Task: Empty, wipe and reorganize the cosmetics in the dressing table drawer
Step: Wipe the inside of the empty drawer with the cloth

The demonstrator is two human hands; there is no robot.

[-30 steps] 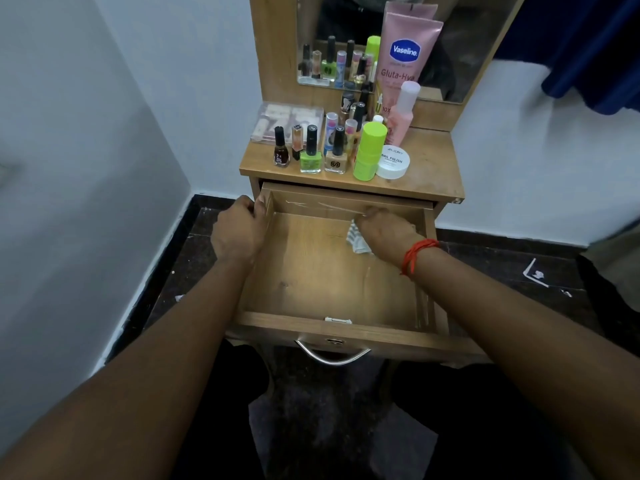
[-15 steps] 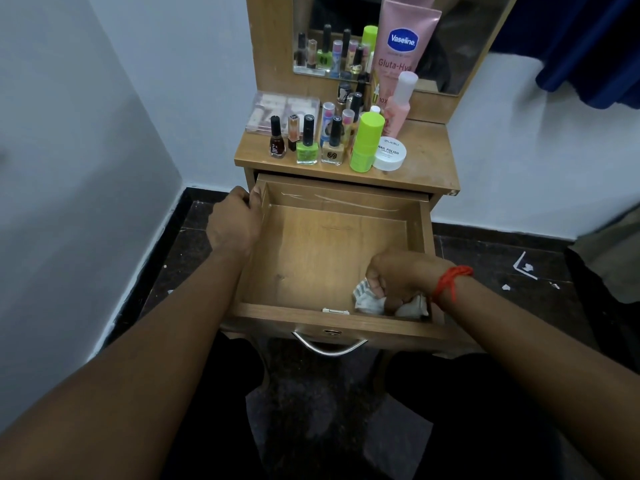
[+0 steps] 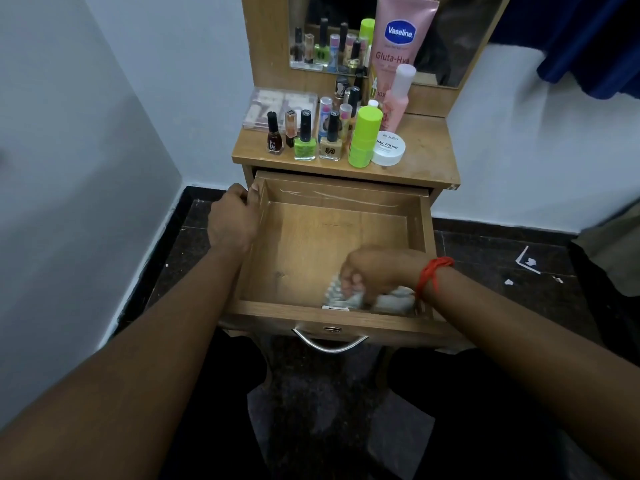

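While left hand point(image 3: 232, 220) grips drawer point(image 3: 294, 308), right hand point(image 3: 375, 271) clutches cloth point(image 3: 394, 301).

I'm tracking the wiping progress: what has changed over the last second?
The right hand, gripping the cloth, swept it from the back of the drawer to its front, near the right corner. The left hand kept its grip on the left wall; the cosmetics on top stayed put.
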